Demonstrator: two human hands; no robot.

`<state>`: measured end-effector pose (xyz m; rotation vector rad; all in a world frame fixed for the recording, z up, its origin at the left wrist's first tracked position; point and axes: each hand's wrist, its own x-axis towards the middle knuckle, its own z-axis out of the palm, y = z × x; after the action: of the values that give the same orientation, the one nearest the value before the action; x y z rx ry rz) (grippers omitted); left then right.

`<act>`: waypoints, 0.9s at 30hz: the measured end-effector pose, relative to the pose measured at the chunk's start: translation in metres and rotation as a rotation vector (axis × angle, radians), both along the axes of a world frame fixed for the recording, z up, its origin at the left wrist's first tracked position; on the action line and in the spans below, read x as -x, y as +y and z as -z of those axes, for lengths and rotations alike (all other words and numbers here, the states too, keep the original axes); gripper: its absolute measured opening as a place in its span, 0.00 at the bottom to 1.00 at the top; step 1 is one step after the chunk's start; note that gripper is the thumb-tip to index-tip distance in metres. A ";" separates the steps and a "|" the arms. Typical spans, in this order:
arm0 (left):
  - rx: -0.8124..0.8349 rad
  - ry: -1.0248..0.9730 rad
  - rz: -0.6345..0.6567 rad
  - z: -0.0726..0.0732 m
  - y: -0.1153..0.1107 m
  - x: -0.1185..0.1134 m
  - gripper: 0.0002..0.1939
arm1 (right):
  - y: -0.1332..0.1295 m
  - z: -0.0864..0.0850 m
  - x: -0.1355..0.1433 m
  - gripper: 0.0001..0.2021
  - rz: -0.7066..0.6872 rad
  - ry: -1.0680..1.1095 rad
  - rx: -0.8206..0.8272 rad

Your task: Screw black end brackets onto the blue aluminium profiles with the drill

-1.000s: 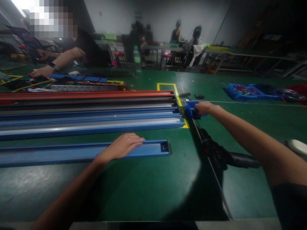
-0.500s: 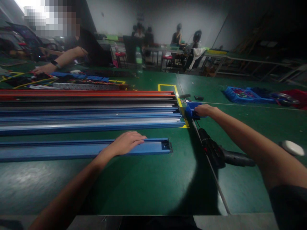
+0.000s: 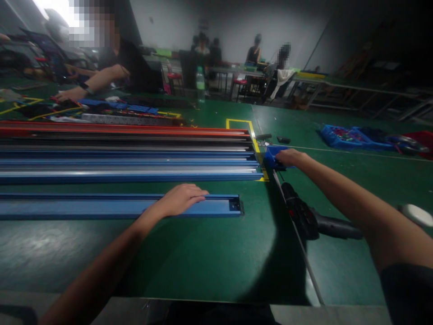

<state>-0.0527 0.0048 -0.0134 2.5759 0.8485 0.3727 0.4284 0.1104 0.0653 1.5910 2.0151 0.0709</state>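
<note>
My left hand (image 3: 182, 198) lies across a long blue metal channel (image 3: 216, 209), its fingers bent over the far edge. At the channel's right end sits a dark end piece (image 3: 234, 205). My right hand (image 3: 291, 156) reaches into a small blue parts bin (image 3: 270, 155) with its fingers curled. The fingertips and whatever they touch are hidden in the bin. Below that hand, a black cordless drill (image 3: 302, 214) lies on its side on the green table (image 3: 209, 262), its front end toward the bin.
Beyond the channel lie several parallel rails, blue (image 3: 135, 177) and red (image 3: 135, 128). Yellow tape (image 3: 239, 121) marks the tabletop. Blue trays with small parts (image 3: 345, 135) are at the right, near a white object (image 3: 417, 215). A co-worker's hand (image 3: 72, 94) is at far left; a bottle (image 3: 200, 85) stands behind.
The camera view has shifted slightly, so everything sits a little further right. My left hand stays on the channel and my right hand stays in the bin.
</note>
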 end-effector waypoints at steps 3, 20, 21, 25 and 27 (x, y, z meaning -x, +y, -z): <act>0.009 -0.015 -0.006 0.001 0.000 0.000 0.19 | 0.001 0.000 -0.001 0.11 0.002 0.005 0.011; -0.013 -0.028 -0.020 0.001 -0.001 0.001 0.20 | -0.089 0.003 0.061 0.07 -0.323 0.819 -0.017; -0.013 -0.028 -0.026 0.002 0.000 0.002 0.20 | -0.095 0.012 0.069 0.07 -0.355 0.864 0.029; -0.024 -0.016 -0.027 0.004 0.000 0.003 0.20 | -0.098 0.038 0.078 0.04 -0.385 0.990 0.081; -0.040 -0.002 -0.018 0.004 0.000 0.004 0.19 | -0.096 0.043 0.072 0.04 -0.343 1.043 0.066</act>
<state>-0.0565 0.0052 -0.0173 2.6056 0.8727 0.4020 0.3564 0.0148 0.0220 1.3200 2.9908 -0.8478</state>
